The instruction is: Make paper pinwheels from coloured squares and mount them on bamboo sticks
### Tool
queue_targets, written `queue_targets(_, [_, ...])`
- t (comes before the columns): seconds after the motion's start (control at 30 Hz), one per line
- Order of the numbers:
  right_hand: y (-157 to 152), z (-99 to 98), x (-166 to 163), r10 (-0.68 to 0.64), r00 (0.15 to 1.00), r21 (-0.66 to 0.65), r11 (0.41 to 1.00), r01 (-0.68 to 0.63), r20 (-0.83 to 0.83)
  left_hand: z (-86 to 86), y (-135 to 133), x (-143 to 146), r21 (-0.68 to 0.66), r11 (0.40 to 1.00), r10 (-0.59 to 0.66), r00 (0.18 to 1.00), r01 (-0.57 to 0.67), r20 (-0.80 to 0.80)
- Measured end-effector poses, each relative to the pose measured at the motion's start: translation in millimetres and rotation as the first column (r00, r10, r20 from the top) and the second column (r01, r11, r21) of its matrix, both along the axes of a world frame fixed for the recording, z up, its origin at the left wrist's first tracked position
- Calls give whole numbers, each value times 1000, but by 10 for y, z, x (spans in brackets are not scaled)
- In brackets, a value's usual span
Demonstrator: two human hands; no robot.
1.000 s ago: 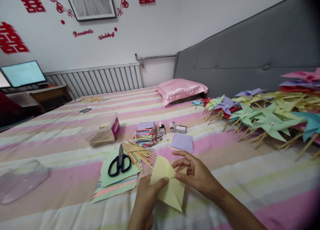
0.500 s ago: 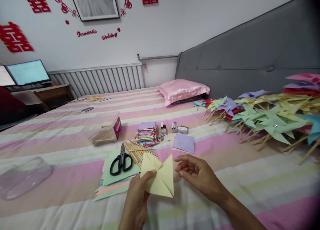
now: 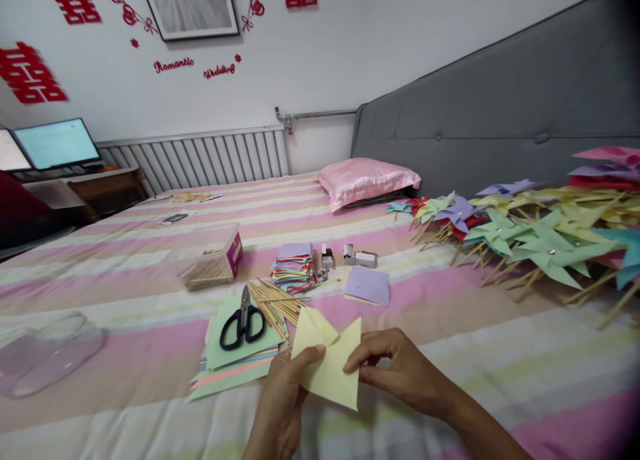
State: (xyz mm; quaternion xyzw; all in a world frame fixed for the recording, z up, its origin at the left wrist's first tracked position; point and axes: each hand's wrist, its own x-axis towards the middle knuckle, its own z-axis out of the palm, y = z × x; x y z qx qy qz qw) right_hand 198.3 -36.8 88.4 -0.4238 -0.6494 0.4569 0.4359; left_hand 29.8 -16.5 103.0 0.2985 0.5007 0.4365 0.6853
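Note:
I hold a pale yellow folded paper square (image 3: pixel 330 363) above the striped bedspread. My left hand (image 3: pixel 283 407) pinches its lower left part, thumb lying over the paper's middle. My right hand (image 3: pixel 395 373) grips the paper's right edge with curled fingers. Just beyond the paper lie black-handled scissors (image 3: pixel 243 323) on a stack of coloured paper sheets (image 3: pixel 235 367), with a bundle of wooden sticks (image 3: pixel 275 303) beside them.
A pile of finished paper pinwheels (image 3: pixel 530 237) covers the right of the bed by the grey headboard (image 3: pixel 500 107). A stack of small coloured squares (image 3: pixel 294 268), a lilac sheet (image 3: pixel 367 285), a stick box (image 3: pixel 213 260), small metal items (image 3: pixel 357 257), a clear lid (image 3: pixel 45 353) and a pink pillow (image 3: pixel 367 179) lie around.
My right hand, apart from the paper half a second ago, has come back and taken its right edge. The paper has turned and dropped slightly.

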Motion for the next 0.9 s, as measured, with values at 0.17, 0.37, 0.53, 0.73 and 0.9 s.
queue_targets(0.17, [12, 8, -11, -20, 999, -50, 999, 17, -40, 3, -14, 10, 28, 1000, 0, 1000, 0, 6])
queue_targets(0.37, [56, -38, -35, -88, 992, -33, 996, 85, -89, -10, -26, 68, 68, 997, 27, 999, -26, -17])
queue_targets(0.53, [61, -77, -61, -114, 984, -58, 993, 107, -137, -113, -8, 87, 112, 993, 32, 994, -21, -103])
queue_targets(0.73, [59, -77, -80, -157, 980, -60, 987, 150, -119, -259, 43, 75, 138, 990, 40, 991, -22, -127])
queue_targets(0.9, [59, -123, -101, -208, 975, -79, 976, 202, -84, -339, 66, 88, 155, 987, 70, 981, -42, -179])
